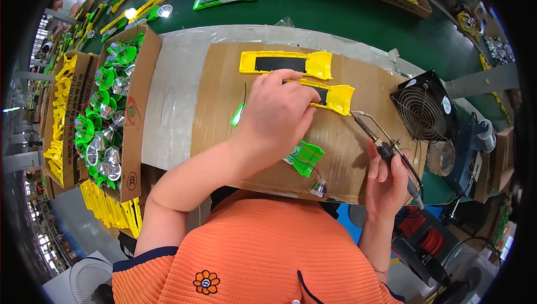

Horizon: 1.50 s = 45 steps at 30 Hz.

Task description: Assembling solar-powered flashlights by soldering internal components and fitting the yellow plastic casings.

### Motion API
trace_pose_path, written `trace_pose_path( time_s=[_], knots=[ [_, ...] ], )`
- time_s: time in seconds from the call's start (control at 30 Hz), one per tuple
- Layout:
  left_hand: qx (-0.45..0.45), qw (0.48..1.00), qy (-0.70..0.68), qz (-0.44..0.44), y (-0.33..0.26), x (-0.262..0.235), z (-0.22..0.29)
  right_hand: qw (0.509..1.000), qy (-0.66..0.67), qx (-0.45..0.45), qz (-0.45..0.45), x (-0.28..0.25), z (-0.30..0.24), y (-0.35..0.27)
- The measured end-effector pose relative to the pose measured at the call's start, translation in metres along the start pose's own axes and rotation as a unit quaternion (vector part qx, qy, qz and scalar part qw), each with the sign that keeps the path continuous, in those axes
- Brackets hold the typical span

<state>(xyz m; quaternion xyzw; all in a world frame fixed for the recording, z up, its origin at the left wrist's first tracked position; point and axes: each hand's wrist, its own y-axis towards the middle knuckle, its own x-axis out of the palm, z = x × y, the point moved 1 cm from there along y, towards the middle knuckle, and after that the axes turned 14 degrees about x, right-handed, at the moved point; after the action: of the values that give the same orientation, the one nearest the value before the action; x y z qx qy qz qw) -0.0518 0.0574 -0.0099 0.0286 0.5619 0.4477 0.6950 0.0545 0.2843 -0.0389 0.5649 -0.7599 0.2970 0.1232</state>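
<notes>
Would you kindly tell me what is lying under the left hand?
The left hand presses on a yellow plastic shell lying on the cardboard sheet. Only the shell's right end shows; the hand covers the rest.

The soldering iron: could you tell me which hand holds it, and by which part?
The right hand grips the soldering iron by its dark handle; its tip points toward the yellow casing.

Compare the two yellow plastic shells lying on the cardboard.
The far shell lies free and untouched; the near shell is pinned under the left hand. The far shell shows whole; the near shell is partly hidden by that hand. The soldering iron in the right hand points its tip at the near shell, not the far one. Both are yellow with a dark panel.
</notes>
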Motion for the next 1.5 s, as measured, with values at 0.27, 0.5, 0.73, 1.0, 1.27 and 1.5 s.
trace_pose_path(
  time_s=[0.27, 0.5, 0.73, 1.0, 1.27, 1.5],
  knots=[
    [-0.057, 0.995, -0.073, -0.048, -0.015, -0.016, 0.002, 0.998, -0.017, -0.017, -0.052, 0.008, 0.002, 0.021],
    [-0.161, 0.981, -0.054, -0.091, -0.027, -0.021, -0.008, 0.994, -0.050, 0.055, -0.083, 0.007, 0.006, 0.020],
    [-0.038, 0.972, -0.072, -0.220, -0.004, -0.015, -0.019, 0.986, -0.112, 0.113, -0.051, 0.004, -0.008, 0.011],
    [0.020, 0.955, -0.052, -0.291, 0.007, -0.015, -0.025, 0.971, -0.169, 0.158, -0.058, 0.006, -0.008, 0.014],
    [0.018, 0.954, -0.047, -0.295, 0.005, -0.015, -0.024, 0.956, -0.227, 0.178, -0.049, 0.013, -0.011, 0.014],
    [0.022, 0.957, -0.047, -0.286, 0.004, -0.013, -0.025, 0.953, -0.238, 0.181, -0.048, 0.018, -0.011, 0.016]
  ],
)
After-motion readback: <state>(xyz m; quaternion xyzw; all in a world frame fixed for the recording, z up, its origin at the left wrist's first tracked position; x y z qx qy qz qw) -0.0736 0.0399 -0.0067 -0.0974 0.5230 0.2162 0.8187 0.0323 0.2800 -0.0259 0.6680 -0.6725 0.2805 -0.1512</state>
